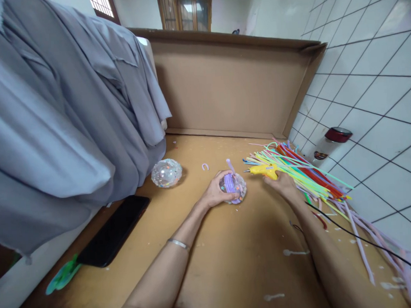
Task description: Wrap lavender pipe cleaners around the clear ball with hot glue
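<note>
My left hand [217, 191] is wrapped round the left side of a clear, beaded-looking round piece [241, 189] with purple strips [230, 184] on it, at the middle of the table. One purple end sticks up above the fingers. To the right, my right hand [282, 185] grips a yellow glue gun [264, 170], its metal nozzle pointing left toward the round piece, with a gap between them. A small pale curved piece [205, 166] lies on the table behind my left hand. A second clear round piece [166, 173] rests farther left.
Many coloured pipe cleaners [306, 171] lie at the right, with a black cable [361, 240] across them. A jar with a red lid [332, 142] stands by the tiled wall. A black phone [115, 230] lies left. Cardboard [229, 86] stands behind; grey cloth [86, 105] hangs left.
</note>
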The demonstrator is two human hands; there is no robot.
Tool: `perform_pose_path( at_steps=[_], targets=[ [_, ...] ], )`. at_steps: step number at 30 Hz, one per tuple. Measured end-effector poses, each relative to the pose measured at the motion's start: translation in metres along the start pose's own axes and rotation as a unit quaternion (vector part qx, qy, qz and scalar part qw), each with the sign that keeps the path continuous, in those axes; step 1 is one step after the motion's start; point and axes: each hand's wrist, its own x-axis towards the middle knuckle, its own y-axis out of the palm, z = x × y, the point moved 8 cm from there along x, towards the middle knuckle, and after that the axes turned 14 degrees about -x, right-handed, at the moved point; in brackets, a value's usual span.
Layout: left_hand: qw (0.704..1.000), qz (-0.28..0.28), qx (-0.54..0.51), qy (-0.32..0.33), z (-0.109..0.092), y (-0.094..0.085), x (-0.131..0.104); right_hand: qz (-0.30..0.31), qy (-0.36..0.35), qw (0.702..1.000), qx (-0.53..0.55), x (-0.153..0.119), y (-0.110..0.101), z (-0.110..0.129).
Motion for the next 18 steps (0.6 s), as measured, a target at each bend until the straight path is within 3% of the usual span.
perform_pose_path(
  at_steps=[5,7,9,11,13,15,18],
  targets=[
    [1.000,0.004,0.008,0.001,0.000,0.000,0.000,0.018,-0.010,0.990,-0.138,0.000,0.026,-0.005],
    [1.000,0.005,0.014,0.008,-0.001,0.000,0.000,0.009,-0.028,0.980,-0.195,-0.007,0.020,0.001],
    [0.999,0.010,0.023,0.022,-0.003,0.002,0.001,-0.047,-0.048,0.970,-0.235,-0.018,-0.002,0.014],
    [0.998,0.023,0.051,0.039,-0.005,0.005,0.001,-0.142,-0.117,0.965,-0.188,-0.037,-0.033,0.039],
    [0.993,0.039,0.090,0.059,-0.009,0.010,0.000,-0.228,-0.251,0.939,-0.061,-0.065,-0.061,0.069],
    [0.989,0.047,0.119,0.076,-0.013,0.014,-0.001,-0.249,-0.348,0.903,0.032,-0.088,-0.074,0.089],
    [0.988,0.047,0.129,0.077,-0.017,0.017,-0.001,-0.254,-0.407,0.874,0.078,-0.102,-0.076,0.101]
  ],
)
